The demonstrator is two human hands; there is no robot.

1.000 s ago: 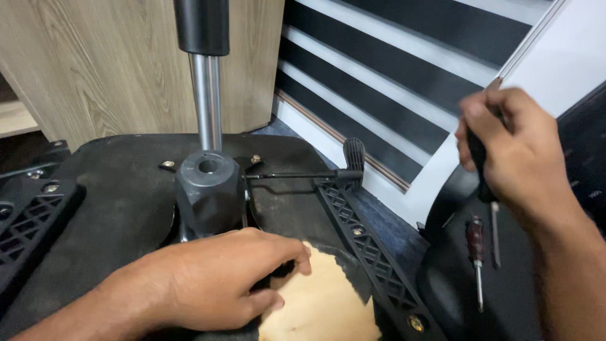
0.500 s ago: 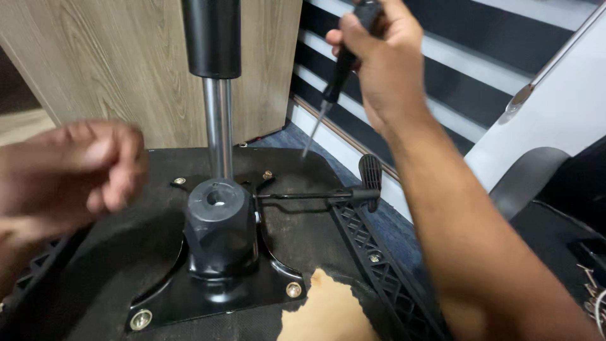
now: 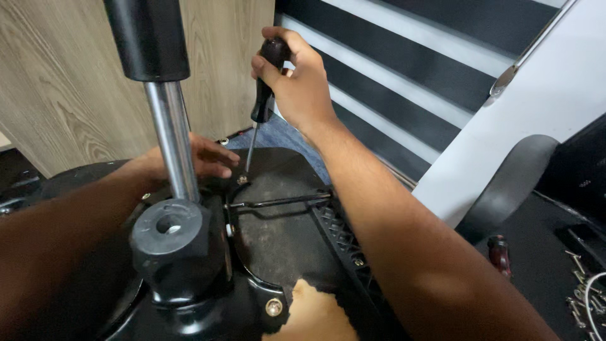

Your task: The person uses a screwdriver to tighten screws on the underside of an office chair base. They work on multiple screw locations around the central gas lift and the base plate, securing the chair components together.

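Now lowered, right hand (image 3: 297, 82) fingers grasping upright screwdriver (image 3: 262, 95), tip on bolt (image 3: 242, 180) beside loose left hand (image 3: 205, 158).

Count: two hands, right (image 3: 297, 85) and left (image 3: 192, 158), one screwdriver (image 3: 262, 95), one gas-lift column (image 3: 165, 120), one black mechanism plate (image 3: 278, 240), two visible brass bolts (image 3: 274, 307) (image 3: 242, 180), one lever rod (image 3: 278, 202).

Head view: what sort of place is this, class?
Probably a small workshop or office floor: an upturned chair base with gas-lift column, a screwdriver in the right hand, loose screws.
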